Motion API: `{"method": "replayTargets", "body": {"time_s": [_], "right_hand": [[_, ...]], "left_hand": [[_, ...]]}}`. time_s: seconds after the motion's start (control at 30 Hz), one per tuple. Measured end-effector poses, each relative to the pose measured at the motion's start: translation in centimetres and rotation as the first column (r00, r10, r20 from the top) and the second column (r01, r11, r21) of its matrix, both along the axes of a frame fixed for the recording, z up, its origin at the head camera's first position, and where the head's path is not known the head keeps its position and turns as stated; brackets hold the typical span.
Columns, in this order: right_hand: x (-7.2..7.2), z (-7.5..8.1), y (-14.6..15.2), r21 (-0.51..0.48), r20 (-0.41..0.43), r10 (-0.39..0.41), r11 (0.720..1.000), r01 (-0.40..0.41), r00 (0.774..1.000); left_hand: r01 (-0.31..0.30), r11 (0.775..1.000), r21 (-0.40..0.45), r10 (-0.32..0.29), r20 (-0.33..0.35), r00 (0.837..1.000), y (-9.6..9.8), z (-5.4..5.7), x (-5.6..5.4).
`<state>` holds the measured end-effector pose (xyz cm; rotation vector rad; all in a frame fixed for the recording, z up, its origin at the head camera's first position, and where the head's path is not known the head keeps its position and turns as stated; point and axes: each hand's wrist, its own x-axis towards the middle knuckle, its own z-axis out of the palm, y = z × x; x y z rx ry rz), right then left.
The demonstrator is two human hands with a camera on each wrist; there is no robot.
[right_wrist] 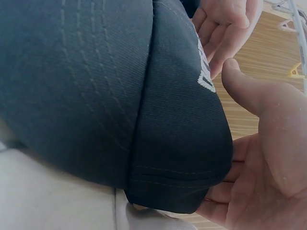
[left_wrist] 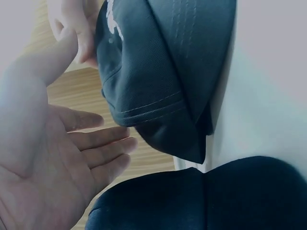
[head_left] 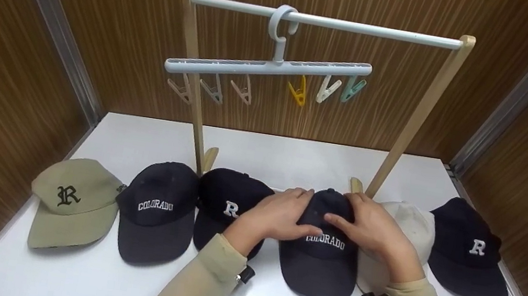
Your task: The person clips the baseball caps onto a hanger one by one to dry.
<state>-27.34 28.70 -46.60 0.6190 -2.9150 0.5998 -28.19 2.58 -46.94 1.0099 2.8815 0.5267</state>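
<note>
A dark navy baseball cap (head_left: 317,275) with white COLORADO lettering lies on the white table, brim toward me, between my two hands. My left hand (head_left: 281,215) is at its left side, fingers nearly straight and thumb over the front of the crown. In the left wrist view the fingertips (left_wrist: 125,143) come right at the cap's edge. On the other side my right hand (head_left: 376,228) has its fingers extended along the crown. The right wrist view shows its fingertips partly hidden behind the cap, thumb (right_wrist: 240,86) pointing across the front.
Left of the hands lie an olive cap (head_left: 73,213), another COLORADO cap (head_left: 152,236) and a navy R cap (head_left: 215,188). A cream cap (head_left: 413,227) and a navy R cap (head_left: 467,270) lie right. Behind, a wooden-legged rack (head_left: 393,34) carries a tilted hanger (head_left: 245,67) with several clips.
</note>
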Motion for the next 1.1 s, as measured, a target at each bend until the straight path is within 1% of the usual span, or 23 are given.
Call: {"method": "replayTargets", "body": {"time_s": [0.17,0.3,0.5,0.67,0.9,1.03,1.1], "right_hand": [[0.0,-0.1,0.0,-0.001,-0.003,0.004,1.0,-0.004,1.0],[-0.1,-0.3,0.0,0.004,0.017,0.006,1.0,-0.006,1.0],[-0.4,-0.5,-0.2,-0.001,0.051,0.015,1.0,-0.015,0.999],[-0.5,-0.4,-0.3,-0.006,0.067,0.027,1.0,-0.027,0.997],[-0.3,-0.2,-0.2,-0.023,0.058,0.035,0.999,-0.034,0.998],[-0.4,-0.2,-0.2,-0.006,0.056,0.033,0.999,-0.033,0.998],[-0.4,-0.3,-0.2,0.007,0.053,0.031,0.999,-0.031,0.998]], "left_hand": [[0.005,1.0,0.009,-0.005,-0.02,1.0,0.4,-0.5,0.1],[-0.003,1.0,0.014,0.004,-0.035,0.999,0.6,-1.0,0.0],[-0.053,0.999,0.0,0.053,-0.03,0.998,0.9,-1.4,-0.2],[-0.089,0.996,-0.029,0.088,-0.056,0.995,1.0,-1.7,-0.3],[-0.095,0.995,-0.003,0.095,-0.03,0.995,0.9,-2.0,-0.5],[-0.098,0.995,0.004,0.098,-0.024,0.995,0.9,-2.4,-0.7],[-0.098,0.995,0.007,0.099,-0.032,0.995,0.9,-2.7,-0.8]]}}
